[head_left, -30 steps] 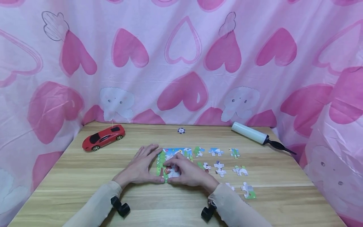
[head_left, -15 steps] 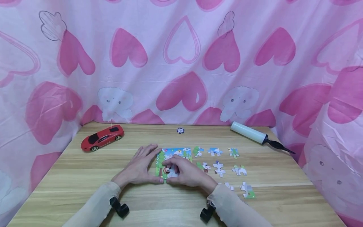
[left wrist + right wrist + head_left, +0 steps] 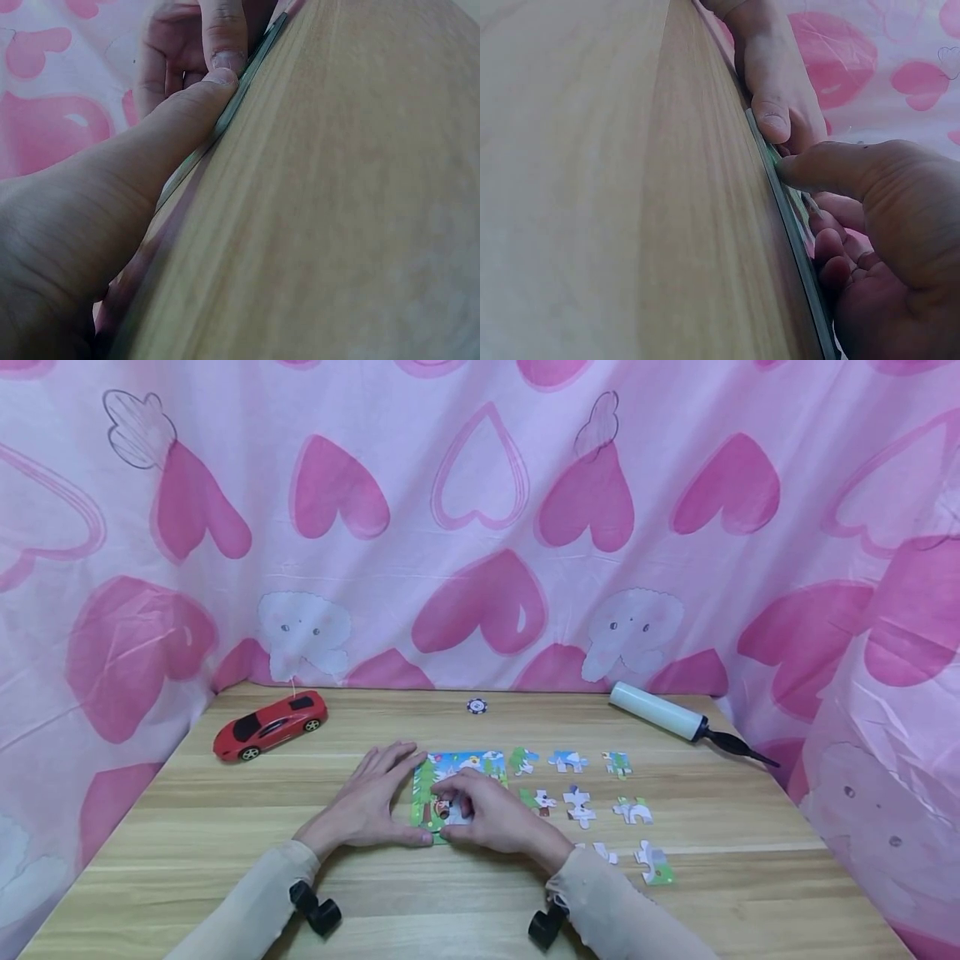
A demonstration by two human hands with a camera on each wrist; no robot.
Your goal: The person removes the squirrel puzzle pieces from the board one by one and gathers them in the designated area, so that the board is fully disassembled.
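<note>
A colourful jigsaw puzzle [image 3: 465, 762] lies in its flat tray on the table, partly covered by both hands. My left hand [image 3: 372, 802] rests along its left side, fingers spread and fairly straight, thumb tip at the near edge. My right hand [image 3: 487, 810] bends over the middle of the picture. Its thumb and curled fingers pinch a puzzle piece [image 3: 810, 206] at the near left part of the tray; the fingers hide most of that piece. In the left wrist view, both thumbs nearly meet at the tray's edge [image 3: 247, 82].
Several loose puzzle pieces [image 3: 579, 806] lie in rows to the right of the tray. Farther back are a red toy car [image 3: 272, 727], a poker chip [image 3: 477, 706] and a pale hand pump [image 3: 660, 712] with a black end. A pink heart-patterned curtain [image 3: 480, 602] encloses the table.
The right thumb has shifted slightly away from the near edge, and a dark gap now shows below the pinched piece there. My left hand stays in place. The head view has drifted a little.
</note>
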